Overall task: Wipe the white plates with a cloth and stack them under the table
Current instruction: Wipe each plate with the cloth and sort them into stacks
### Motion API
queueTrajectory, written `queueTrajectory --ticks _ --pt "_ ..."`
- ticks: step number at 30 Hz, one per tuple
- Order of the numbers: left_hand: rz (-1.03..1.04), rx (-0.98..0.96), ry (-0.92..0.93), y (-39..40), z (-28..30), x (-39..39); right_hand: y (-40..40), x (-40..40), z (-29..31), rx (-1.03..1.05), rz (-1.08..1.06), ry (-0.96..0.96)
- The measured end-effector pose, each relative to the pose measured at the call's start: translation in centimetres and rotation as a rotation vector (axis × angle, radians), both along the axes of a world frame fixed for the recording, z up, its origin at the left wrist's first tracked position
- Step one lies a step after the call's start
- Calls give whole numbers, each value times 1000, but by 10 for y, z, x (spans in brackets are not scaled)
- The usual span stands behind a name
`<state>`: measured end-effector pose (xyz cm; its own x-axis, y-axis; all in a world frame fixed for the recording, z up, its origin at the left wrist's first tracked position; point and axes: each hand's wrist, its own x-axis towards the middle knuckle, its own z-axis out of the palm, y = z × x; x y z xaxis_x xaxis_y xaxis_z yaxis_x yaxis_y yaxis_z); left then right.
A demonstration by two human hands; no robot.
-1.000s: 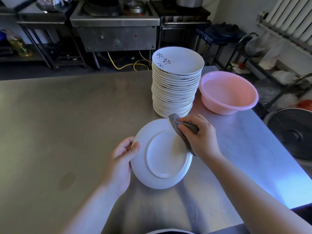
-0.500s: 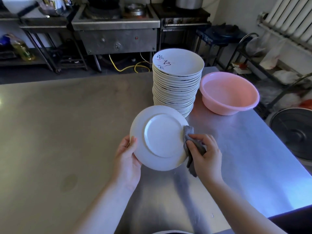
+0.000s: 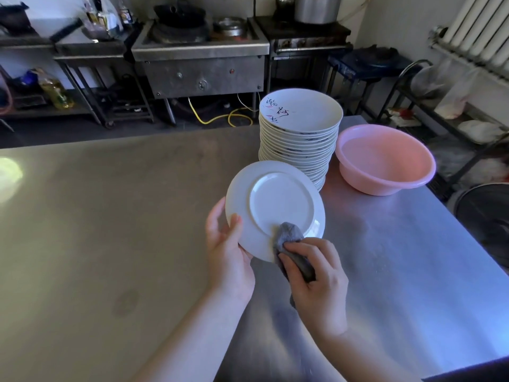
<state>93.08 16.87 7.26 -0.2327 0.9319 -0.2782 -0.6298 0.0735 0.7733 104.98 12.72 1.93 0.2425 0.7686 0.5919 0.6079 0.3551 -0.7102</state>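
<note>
While the left hand [image 3: 230, 253] pinches the rim of the tilted round white plate [image 3: 275, 209] above the steel bench [image 3: 110, 216], the right hand [image 3: 316, 282] clutches the crumpled grey cloth [image 3: 289, 238] against its underside; probably glazed, rigid, slippery, breakable: hold opposite rims.

steel table [image 3: 110, 230], stove [image 3: 201, 59], radiator [image 3: 479, 31]

We see brush-style characters painted in dark ink, with small pink marks beside them, on the inner left face of the top plate [image 3: 300, 111] of the tall stack; they are too small and angled for us to read. Bottles [image 3: 106, 16] on the far counter carry labels, but these are blurred. We can read no other text, brands or numbers.
</note>
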Motion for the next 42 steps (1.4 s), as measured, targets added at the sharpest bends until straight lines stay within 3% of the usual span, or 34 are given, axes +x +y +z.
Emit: queueTrajectory --ticks 11,16,23,26,31,36,42 --pt "15 -44 -84 -4 5 13 20 -16 23 94 110 -292" --pt "41 0 -81 1 8 4 15 0 18 98 65 -229" --pt "15 15 -68 6 11 0 21 -11 19 165 153 -303" --pt "41 43 -39 16 16 -10 18 10 12 184 65 -170" --pt "19 26 6 14 11 -21 38 42 25 -41 -75 97" --pt "-77 36 83 3 6 -23 67 55 51 -194 -56 66" --pt "-163 101 226 -4 7 -24 84 39 69 -121 62 -145"
